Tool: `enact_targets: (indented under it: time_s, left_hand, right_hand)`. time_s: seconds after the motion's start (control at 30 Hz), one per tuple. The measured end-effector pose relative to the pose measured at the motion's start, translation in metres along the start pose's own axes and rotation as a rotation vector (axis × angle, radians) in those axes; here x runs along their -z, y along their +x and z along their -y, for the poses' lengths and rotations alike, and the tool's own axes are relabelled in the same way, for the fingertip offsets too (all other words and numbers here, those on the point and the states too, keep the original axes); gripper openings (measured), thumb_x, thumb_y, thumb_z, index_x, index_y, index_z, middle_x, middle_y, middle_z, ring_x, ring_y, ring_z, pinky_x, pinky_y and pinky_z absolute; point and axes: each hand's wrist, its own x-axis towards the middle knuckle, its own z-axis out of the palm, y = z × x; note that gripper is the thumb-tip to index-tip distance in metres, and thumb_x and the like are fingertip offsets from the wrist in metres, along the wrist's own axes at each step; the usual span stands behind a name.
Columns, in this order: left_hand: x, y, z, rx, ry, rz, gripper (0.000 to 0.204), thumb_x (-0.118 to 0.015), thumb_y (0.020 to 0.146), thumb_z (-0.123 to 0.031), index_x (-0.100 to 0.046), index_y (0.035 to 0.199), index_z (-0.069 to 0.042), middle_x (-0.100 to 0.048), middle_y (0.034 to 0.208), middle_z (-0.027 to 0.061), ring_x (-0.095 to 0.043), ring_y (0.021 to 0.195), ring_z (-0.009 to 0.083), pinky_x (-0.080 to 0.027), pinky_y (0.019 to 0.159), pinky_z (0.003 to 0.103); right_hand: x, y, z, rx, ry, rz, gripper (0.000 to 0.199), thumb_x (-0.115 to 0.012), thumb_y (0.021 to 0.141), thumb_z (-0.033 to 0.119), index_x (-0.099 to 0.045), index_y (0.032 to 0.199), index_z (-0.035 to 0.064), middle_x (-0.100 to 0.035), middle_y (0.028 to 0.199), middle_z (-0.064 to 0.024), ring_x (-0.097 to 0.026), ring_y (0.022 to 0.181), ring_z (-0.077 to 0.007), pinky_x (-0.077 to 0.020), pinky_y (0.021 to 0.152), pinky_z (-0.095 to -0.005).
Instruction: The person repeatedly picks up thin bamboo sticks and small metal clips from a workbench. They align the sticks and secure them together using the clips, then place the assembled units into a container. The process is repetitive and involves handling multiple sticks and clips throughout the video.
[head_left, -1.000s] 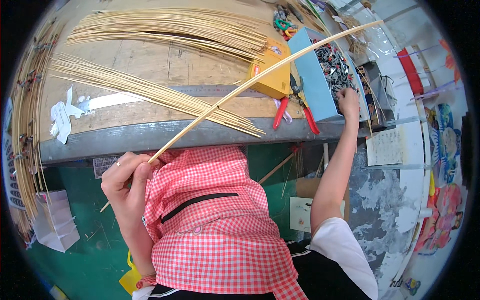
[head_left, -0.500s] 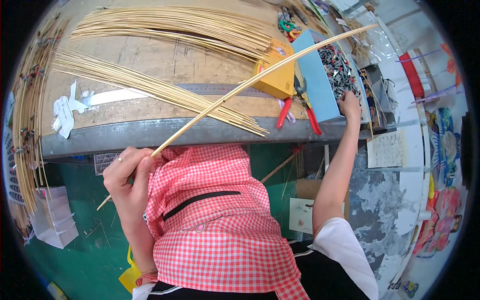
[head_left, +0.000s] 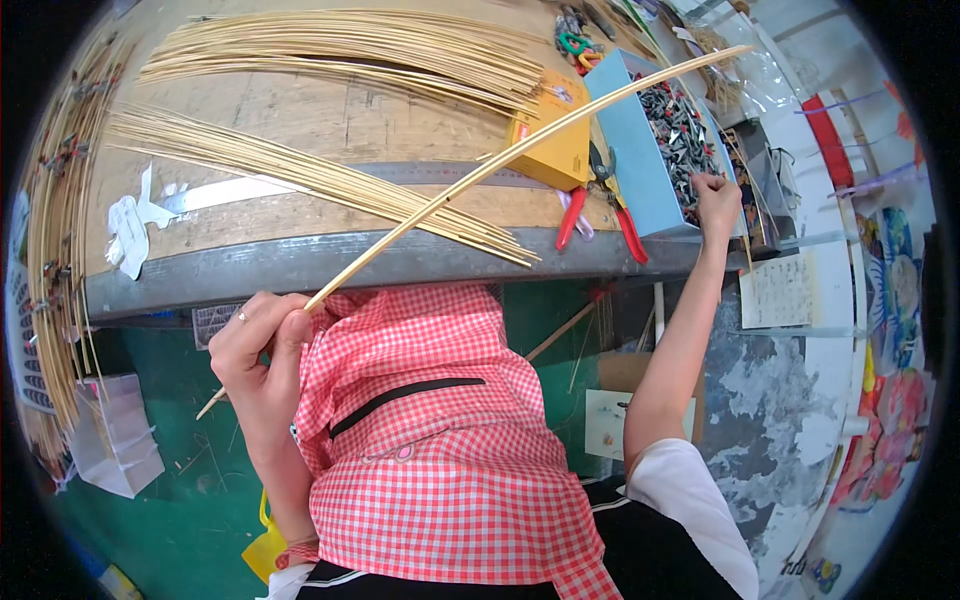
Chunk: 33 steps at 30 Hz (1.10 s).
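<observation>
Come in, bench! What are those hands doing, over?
Left hand gripping pale cane. Right hand among clips, grip unclear. Clips in blue box; pliers beside it.

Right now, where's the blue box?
In the head view's right half, the blue box sits on the workbench beside the red-handled cutters; the right hand reaches in.

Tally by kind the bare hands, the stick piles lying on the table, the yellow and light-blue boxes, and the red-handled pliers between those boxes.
Hands: 2 (left hand, right hand)
Stick piles: 2 (far pile, near pile)
Yellow box: 1
Light-blue box: 1
Red-handled pliers: 1
Total: 7
</observation>
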Motion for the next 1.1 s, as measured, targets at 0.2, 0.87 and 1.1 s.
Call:
enact_targets:
  time_s: [0.2,0.87,1.1]
  left_hand:
    - [-0.001,0.0,0.002,0.005,0.021,-0.001,0.007,-0.061,0.083,0.001,-0.066,0.083,0.006,-0.056,0.064,0.0044,-0.049,0.055,0.009,-0.033,0.049,0.023]
    - [-0.006,0.0,-0.005,-0.094,0.086,-0.013,0.011,-0.069,0.076,0.001,-0.067,0.087,0.002,-0.061,0.069,0.0103,-0.057,0.055,0.0192,-0.042,0.049,0.028]
    - [-0.012,-0.001,0.0,-0.077,0.046,-0.008,0.011,-0.067,0.076,0.004,-0.068,0.087,0.003,-0.062,0.069,0.01,-0.058,0.058,0.016,-0.043,0.05,0.025]
  right_hand:
    - [-0.008,0.008,-0.016,0.045,0.318,0.014,0.021,-0.073,0.072,0.007,-0.069,0.089,-0.0052,-0.068,0.075,-0.0104,-0.065,0.071,-0.0142,-0.0497,0.067,-0.0257]
    - [0.02,-0.245,0.255,-0.133,1.499,1.139,0.024,-0.056,0.086,-0.007,-0.062,0.109,-0.0102,-0.064,0.087,-0.014,-0.063,0.066,-0.0161,-0.0559,0.06,-0.0271]
    - [0.018,-0.263,0.264,0.075,1.496,1.002,0.023,-0.055,0.088,-0.008,-0.062,0.11,-0.0104,-0.064,0.087,-0.0163,-0.062,0.064,-0.0153,-0.0555,0.059,-0.0254]
